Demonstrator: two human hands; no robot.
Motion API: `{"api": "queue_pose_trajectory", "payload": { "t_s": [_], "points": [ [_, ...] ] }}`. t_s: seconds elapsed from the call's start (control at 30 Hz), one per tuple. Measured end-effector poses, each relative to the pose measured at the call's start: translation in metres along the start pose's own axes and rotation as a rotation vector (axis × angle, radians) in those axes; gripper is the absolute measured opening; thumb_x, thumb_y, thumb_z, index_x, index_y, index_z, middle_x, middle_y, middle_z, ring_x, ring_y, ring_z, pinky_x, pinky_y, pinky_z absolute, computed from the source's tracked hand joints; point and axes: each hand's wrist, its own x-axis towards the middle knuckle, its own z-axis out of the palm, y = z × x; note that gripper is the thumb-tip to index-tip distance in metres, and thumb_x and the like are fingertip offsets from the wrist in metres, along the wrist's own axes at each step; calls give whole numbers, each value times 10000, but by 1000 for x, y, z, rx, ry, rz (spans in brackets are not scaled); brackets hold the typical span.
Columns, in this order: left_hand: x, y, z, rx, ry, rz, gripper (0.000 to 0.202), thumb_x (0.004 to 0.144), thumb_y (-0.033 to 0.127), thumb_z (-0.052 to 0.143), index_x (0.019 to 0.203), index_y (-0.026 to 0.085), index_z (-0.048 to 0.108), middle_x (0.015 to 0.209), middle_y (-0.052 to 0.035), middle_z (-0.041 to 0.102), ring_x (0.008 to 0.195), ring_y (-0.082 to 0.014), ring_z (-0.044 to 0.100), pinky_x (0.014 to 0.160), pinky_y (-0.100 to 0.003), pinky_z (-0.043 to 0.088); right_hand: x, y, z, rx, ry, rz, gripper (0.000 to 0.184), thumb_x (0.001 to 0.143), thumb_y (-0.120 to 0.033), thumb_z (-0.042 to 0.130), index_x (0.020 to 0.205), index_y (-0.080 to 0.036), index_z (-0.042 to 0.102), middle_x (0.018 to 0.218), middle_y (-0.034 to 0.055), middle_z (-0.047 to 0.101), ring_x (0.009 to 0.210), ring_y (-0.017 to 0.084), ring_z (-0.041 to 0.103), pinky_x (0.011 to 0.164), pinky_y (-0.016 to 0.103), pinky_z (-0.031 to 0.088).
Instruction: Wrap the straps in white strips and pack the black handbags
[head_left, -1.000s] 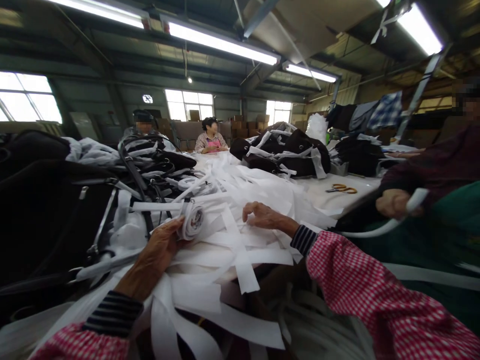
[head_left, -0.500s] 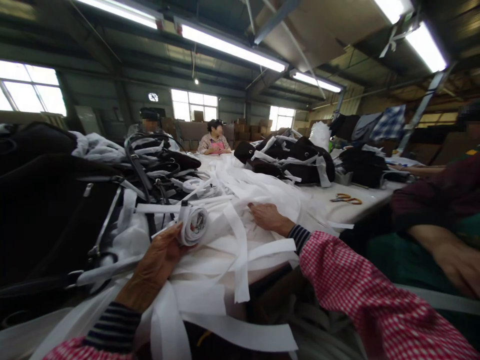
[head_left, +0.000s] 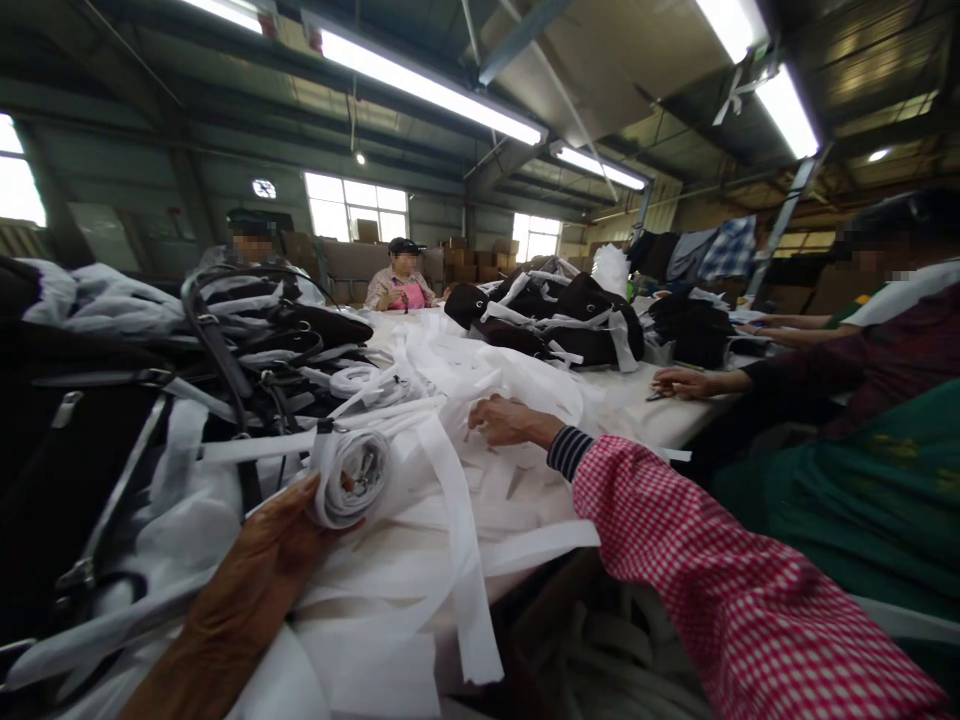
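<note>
My left hand (head_left: 266,545) is wrapped around a rolled-up bundle of white strip (head_left: 352,475) with a small metal piece in its core. A loose tail of the same strip hangs from the roll down over the table's front edge. My right hand (head_left: 506,420), in a red checked sleeve with a striped cuff, reaches forward into the heap of white strips (head_left: 480,375). Its fingers are curled on the strips, pinching into the pile. Both hands rest on a table buried in white fabric strips.
Black bags with straps and buckles (head_left: 225,340) are piled at my left. More black bags (head_left: 570,315) lie at the table's far middle. A person at my right, in dark sleeves and a green apron, has a hand (head_left: 686,382) on the table. Two people sit at the far end.
My left hand with the roll has come nearer the camera and lower left. My right hand reached slightly farther into the strips. The neighbour's hand now lies where the scissors showed.
</note>
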Motion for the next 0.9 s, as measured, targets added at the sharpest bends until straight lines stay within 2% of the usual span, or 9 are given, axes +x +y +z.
{"api": "queue_pose_trajectory", "payload": {
  "t_s": [0.07,0.17,0.27,0.33,0.5,0.63,0.77,0.9],
  "points": [
    [2,-1,-2,2,0,-3,307,831,204,715,1133,213,768,1238,-111,756,1090,-345,730,715,-429,704,-7,-1,8,-25,-18,-16,502,785,-140,673,1269,-267,712,1362,90,647,1271,339,530,979,434,454],
    [0,0,1,14,15,0,331,834,211,711,1162,210,761,1226,-116,762,1108,-353,725,709,-420,703,-9,-2,18,-39,-2,-51,397,882,-202,626,1264,-269,714,1331,104,649,1264,338,535,1001,487,445],
    [-7,4,8,13,26,-3,317,850,172,688,1161,175,754,1201,-121,770,1071,-332,740,703,-404,701,-6,1,24,-13,63,-82,289,958,-203,559,1173,-223,751,1288,102,679,1225,282,587,1043,437,441],
    [-12,6,11,19,16,0,285,862,151,671,1135,157,756,1184,-118,775,1029,-305,751,706,-385,698,-3,5,26,-3,103,-84,308,992,-175,500,1168,-187,752,1289,106,693,1206,238,616,1067,379,436],
    [-12,7,10,45,-12,0,227,856,155,681,1065,127,764,1134,-127,784,937,-279,759,675,-368,690,-5,11,26,-8,139,-30,359,910,-79,540,1207,-125,737,1276,144,715,1193,238,650,1068,346,442],
    [-8,5,6,46,-23,-26,236,848,164,679,1067,130,760,1173,-134,771,943,-285,753,665,-387,687,-14,9,24,-11,94,-7,391,837,-112,630,1213,-156,726,1245,105,736,1151,232,669,1006,295,465],
    [-8,5,7,54,-30,-21,236,839,177,691,1059,132,764,1182,-134,768,940,-282,751,663,-378,684,-20,5,23,-44,81,98,250,850,-170,614,1061,-109,734,1096,158,759,1042,278,700,895,325,498],
    [-7,3,6,63,-31,-13,212,849,188,701,1042,131,767,1124,-133,781,922,-285,754,664,-389,687,-21,-2,30,-66,73,152,304,857,-200,621,1139,-113,694,1144,176,741,1067,290,696,871,334,510]
  ]
}}
